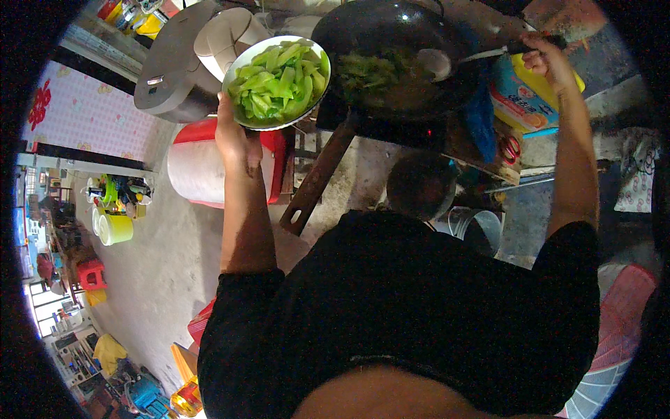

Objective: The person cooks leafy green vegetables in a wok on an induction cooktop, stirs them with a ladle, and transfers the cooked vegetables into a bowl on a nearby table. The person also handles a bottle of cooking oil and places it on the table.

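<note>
Left hand point(239, 143): supports the bowl from its near-left side, thumb up at the rim; the fingers underneath are mostly hidden.
Bowl point(279, 128): white-rimmed, held up just left of the wok, tilted so that its inside shows.
Green vegetable slices point(279, 80): heaped in the bowl, up to near its rim.
Right hand point(546, 59): fingers closed around the dark end of the ladle's handle.
Ladle point(436, 64): metal, its head inside the wok, beside the cooked greens.
Wok point(391, 28): dark, round, its long brown handle point(321, 174) pointing toward the person.
Cooked greens point(373, 73): in the wok's left part, darker than the slices.
Yellow jug point(527, 94): below the right hand, near red-handled scissors point(511, 149).
</note>
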A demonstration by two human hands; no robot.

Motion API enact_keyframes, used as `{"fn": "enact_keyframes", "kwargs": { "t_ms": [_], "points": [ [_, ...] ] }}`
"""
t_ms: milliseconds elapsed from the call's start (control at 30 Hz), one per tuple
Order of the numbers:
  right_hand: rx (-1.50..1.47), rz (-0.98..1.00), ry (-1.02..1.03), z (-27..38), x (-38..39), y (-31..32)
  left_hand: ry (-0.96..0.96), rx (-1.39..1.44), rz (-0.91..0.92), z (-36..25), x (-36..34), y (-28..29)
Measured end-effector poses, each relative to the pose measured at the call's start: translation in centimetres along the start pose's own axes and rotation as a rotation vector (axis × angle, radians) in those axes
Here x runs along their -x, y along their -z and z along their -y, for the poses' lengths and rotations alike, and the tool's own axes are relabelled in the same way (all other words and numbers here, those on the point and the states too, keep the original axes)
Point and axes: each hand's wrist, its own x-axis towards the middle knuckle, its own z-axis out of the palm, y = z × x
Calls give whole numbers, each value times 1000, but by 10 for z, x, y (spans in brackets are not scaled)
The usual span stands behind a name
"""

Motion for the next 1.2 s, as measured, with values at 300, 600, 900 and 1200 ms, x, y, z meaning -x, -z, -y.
{"fn": "enact_keyframes", "kwargs": {
  "t_ms": [300, 600, 900, 1200],
  "points": [
    [-587, 14, -187, -95, 36, -115, -40, -30, -5, 1, -1, -5],
    [-788, -93, -110, -78, 52, -167, -14, -33, 23, 1, -1, -2],
    [-779, -175, 37, -55, 64, -122, -75, -347, 14, 24, -45, 10],
    [-580, -83, 241, 33, 89, -89, 42, -516, 15, 60, -57, -72]
  ]
}}
